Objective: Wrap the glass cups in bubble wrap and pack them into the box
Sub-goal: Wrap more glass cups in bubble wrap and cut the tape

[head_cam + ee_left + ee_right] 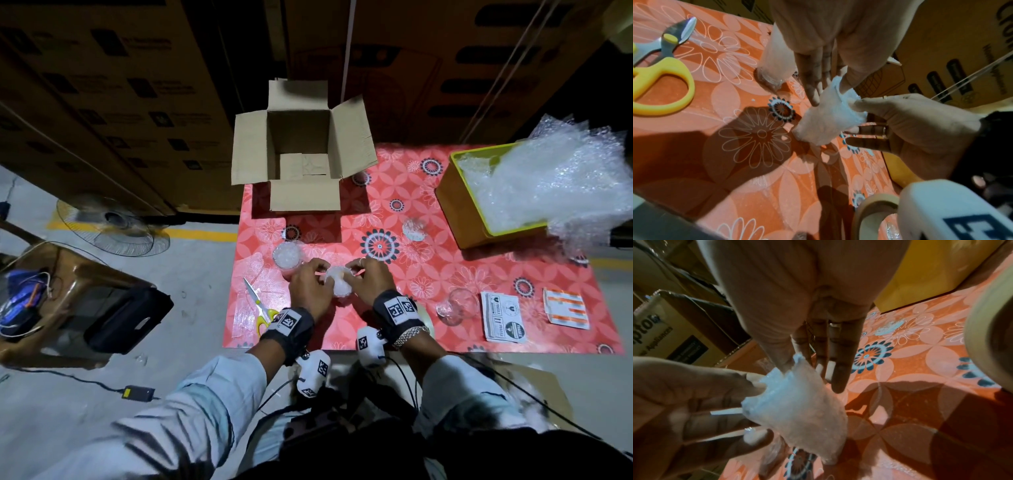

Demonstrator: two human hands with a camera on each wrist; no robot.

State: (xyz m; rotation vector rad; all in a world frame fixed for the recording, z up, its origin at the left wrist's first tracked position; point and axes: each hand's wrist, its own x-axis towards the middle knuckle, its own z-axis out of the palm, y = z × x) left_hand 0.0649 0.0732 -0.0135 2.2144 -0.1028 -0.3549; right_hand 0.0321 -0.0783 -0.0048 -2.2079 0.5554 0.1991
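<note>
— Both hands meet at the near table edge?
— Yes: left hand (308, 287) and right hand (370, 279) pinch the bubble-wrapped cup (337, 282) between them.
— Room around?
— Scissors (259, 306) left of the left hand; open box (301, 150) beyond the hands, bare floral tablecloth (428, 274) between.
— Surroundings?
— Stacked cartons, concrete floor.

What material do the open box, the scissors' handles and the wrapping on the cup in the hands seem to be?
Open box: brown corrugated cardboard, matte; fluted edges show on the flaps.
Scissors: handles look like smooth yellow plastic; blades look like grey metal.
Wrapped cup: cloudy, bumpy clear film, apparently bubble wrap, pinched by the left hand and right hand.
</note>
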